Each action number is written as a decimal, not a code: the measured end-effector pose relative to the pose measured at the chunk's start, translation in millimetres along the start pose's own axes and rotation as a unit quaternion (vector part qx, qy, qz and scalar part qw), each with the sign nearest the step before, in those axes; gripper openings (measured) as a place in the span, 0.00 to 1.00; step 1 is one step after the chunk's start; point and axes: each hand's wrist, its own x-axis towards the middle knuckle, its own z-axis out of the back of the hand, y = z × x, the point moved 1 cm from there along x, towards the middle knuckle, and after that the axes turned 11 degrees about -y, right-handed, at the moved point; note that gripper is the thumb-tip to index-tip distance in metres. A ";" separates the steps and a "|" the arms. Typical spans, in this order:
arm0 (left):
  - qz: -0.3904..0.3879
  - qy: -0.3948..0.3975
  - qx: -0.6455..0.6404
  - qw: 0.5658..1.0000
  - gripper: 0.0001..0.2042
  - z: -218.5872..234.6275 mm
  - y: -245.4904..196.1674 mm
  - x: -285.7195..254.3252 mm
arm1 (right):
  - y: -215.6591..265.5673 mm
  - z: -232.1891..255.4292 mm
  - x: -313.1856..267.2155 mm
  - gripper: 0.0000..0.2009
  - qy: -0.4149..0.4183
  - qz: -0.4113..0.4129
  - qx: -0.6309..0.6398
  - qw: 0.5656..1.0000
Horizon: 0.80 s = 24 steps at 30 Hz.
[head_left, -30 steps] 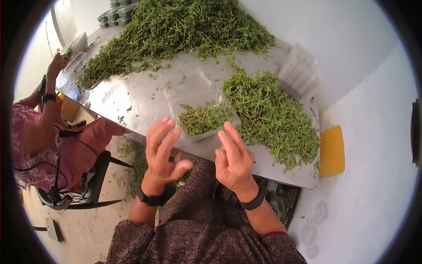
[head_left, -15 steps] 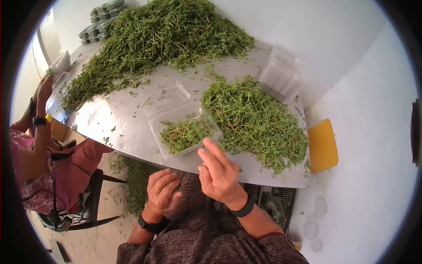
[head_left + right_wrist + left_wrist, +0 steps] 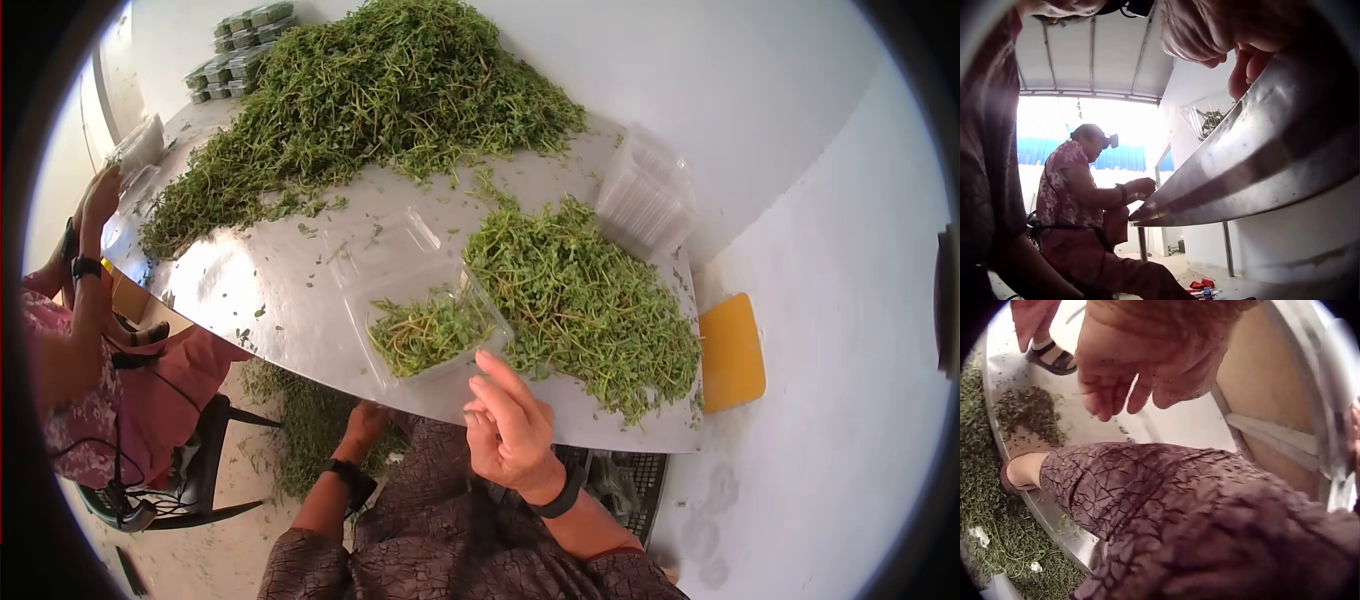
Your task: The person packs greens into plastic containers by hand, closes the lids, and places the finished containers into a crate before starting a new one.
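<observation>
An open clear plastic box point(image 3: 375, 362) stands near the table's front edge, green sprigs point(image 3: 425, 332) inside and its lid point(image 3: 385, 245) folded back. To its right is a smaller heap of greens point(image 3: 590, 300). My right hand point(image 3: 512, 435) hovers at the table edge by the box's front right corner, fingers loosely bent, holding nothing visible. My left hand point(image 3: 366, 425) hangs low at the table's edge, left of my lap. In the left wrist view that hand point(image 3: 1147, 356) has its fingers hanging loosely with nothing in them.
A large heap of greens point(image 3: 380, 90) covers the table's back. Filled boxes point(image 3: 235, 55) are stacked at back left, nested empty boxes point(image 3: 648, 195) at right. A yellow chair point(image 3: 733, 352) stands beyond the right edge. Another person point(image 3: 1085, 187) sits at left.
My left hand has gone from above the table edge down to the left. My right hand has lowered a little toward my lap. The box stays in its place.
</observation>
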 end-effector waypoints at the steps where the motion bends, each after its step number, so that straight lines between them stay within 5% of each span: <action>1: 0.037 0.011 -0.004 0.999 0.14 -10.8 25.7 9.5 | 0.0 0.3 -0.1 0.19 0.004 -0.005 0.001 1.000; 2: -0.052 -0.015 0.023 0.998 0.17 -27.4 79.3 26.0 | -0.4 0.3 0.4 0.19 0.009 -0.010 0.002 1.000; 3: -0.053 -0.016 0.019 0.998 0.17 -30.8 76.4 31.0 | -1.1 0.2 1.5 0.19 0.011 -0.007 0.000 1.000; 6: -0.018 -0.009 -0.010 1.000 0.17 -51.1 46.9 51.0 | -1.0 1.3 1.5 0.14 0.032 -0.008 0.015 0.999; 12: 0.091 -0.006 -0.062 0.994 0.17 -28.1 64.7 -18.5 | -1.9 5.5 -0.6 0.14 0.047 -0.048 0.042 0.997; 15: 0.141 -0.016 -0.075 0.987 0.17 -26.8 35.0 -15.5 | -2.2 7.5 -3.9 0.14 0.053 -0.074 0.062 0.994; 16: 0.152 -0.021 -0.082 0.985 0.17 -34.8 -0.3 24.3 | -2.7 7.9 -3.3 0.14 0.061 -0.064 0.051 0.995; 24: 0.210 -0.036 -0.155 0.965 0.17 -19.8 -26.3 -4.5 | -1.0 8.2 -1.6 0.13 0.065 -0.069 0.047 0.994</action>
